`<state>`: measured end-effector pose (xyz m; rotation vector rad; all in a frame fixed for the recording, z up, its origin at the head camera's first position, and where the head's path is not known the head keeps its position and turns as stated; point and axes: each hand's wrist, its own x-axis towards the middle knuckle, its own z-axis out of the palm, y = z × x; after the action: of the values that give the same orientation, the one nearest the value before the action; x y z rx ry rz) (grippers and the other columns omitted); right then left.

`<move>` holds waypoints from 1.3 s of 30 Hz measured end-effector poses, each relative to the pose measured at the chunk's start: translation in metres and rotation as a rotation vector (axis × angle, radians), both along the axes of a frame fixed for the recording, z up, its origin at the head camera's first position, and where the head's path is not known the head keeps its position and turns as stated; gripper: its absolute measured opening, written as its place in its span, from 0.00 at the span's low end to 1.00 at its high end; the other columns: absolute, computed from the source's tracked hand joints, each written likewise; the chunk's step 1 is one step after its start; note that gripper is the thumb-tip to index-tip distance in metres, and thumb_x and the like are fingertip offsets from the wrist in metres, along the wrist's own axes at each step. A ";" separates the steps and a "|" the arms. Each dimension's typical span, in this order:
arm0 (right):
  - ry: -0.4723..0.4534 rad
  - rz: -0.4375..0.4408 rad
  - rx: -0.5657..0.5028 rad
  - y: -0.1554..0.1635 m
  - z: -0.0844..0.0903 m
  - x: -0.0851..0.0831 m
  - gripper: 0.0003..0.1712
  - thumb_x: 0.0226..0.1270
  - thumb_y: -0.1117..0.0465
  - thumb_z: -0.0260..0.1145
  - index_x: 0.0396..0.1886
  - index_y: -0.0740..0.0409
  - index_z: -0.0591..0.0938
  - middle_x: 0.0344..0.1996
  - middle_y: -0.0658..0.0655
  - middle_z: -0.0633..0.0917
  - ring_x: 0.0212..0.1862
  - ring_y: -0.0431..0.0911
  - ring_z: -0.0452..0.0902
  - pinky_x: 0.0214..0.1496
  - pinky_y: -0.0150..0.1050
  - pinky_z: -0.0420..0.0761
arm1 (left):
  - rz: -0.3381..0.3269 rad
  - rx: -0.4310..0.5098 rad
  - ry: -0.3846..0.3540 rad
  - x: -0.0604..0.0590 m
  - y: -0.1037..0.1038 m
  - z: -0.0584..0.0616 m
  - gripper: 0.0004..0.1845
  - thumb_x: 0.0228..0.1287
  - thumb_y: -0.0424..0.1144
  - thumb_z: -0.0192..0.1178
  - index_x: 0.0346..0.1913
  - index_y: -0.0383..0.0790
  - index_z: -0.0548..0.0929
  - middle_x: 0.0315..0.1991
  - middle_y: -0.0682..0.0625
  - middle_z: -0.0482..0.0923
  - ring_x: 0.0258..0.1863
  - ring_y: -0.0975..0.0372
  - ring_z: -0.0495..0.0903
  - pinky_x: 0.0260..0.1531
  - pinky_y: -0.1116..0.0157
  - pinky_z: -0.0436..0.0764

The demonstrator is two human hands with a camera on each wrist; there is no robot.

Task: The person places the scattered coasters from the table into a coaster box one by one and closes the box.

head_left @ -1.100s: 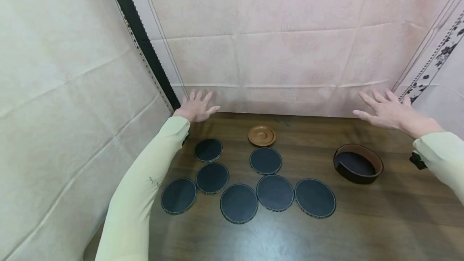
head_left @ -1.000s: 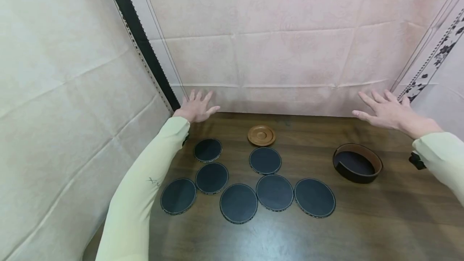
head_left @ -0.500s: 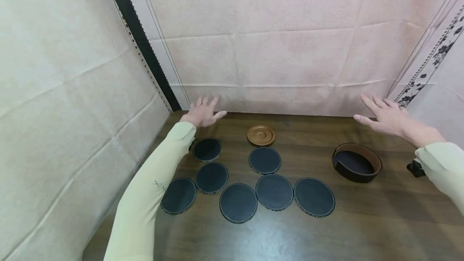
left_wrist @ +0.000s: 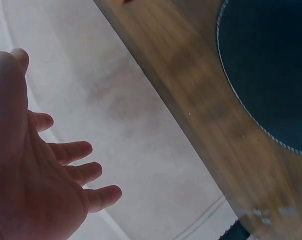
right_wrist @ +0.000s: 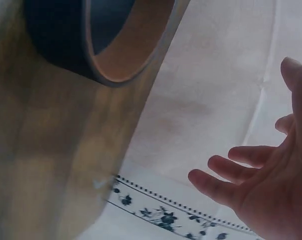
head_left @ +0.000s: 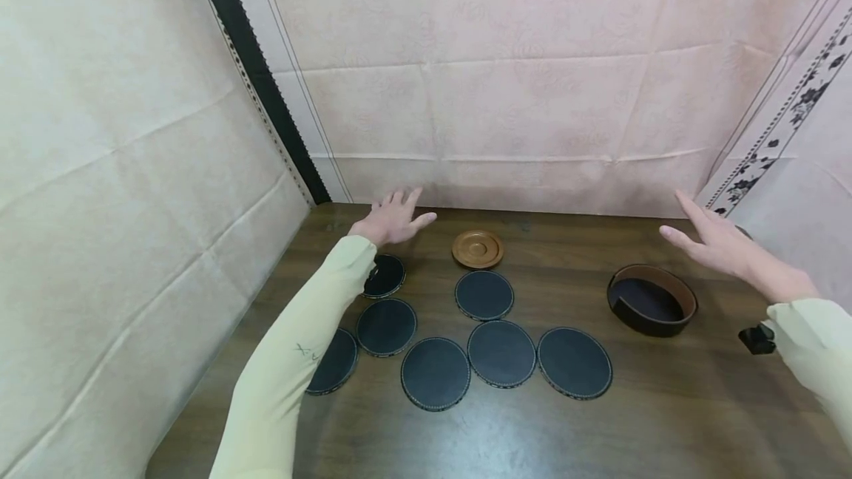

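My left hand hovers near the table's back edge with its fingers spread and nothing in them. Close below it lies a dark round coaster, partly covered by my sleeve. To its right sits a small round wooden dish. My right hand, also holding nothing, is raised behind and to the right of the round coaster holder, which is dark outside and tan inside. In the right wrist view the fingers extend apart from the holder. Several more dark stitched coasters lie flat across the table.
The wooden table meets a pale cloth hanging at its back. Another cloth stands along the left side, and a flower-bordered one along the right.
My left hand has moved right and slightly toward me, its sleeve now covering part of the left coasters. My right hand has lowered slightly and turned. The coasters, dish and holder stay put.
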<state>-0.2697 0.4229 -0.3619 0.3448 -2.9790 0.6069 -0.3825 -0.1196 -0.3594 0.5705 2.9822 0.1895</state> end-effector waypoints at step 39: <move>-0.206 -0.040 -0.576 0.027 -0.088 0.054 0.39 0.78 0.58 0.53 0.79 0.36 0.45 0.48 0.43 0.81 0.34 0.41 0.85 0.33 0.46 0.86 | -0.247 0.084 -0.031 0.054 0.120 -0.023 0.41 0.70 0.71 0.35 0.78 0.54 0.48 0.75 0.43 0.55 0.75 0.49 0.57 0.70 0.47 0.62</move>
<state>-0.2153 0.4500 -0.4497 0.1809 -2.7999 1.5166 -0.3290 0.0002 -0.3822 0.9282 2.8512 0.3007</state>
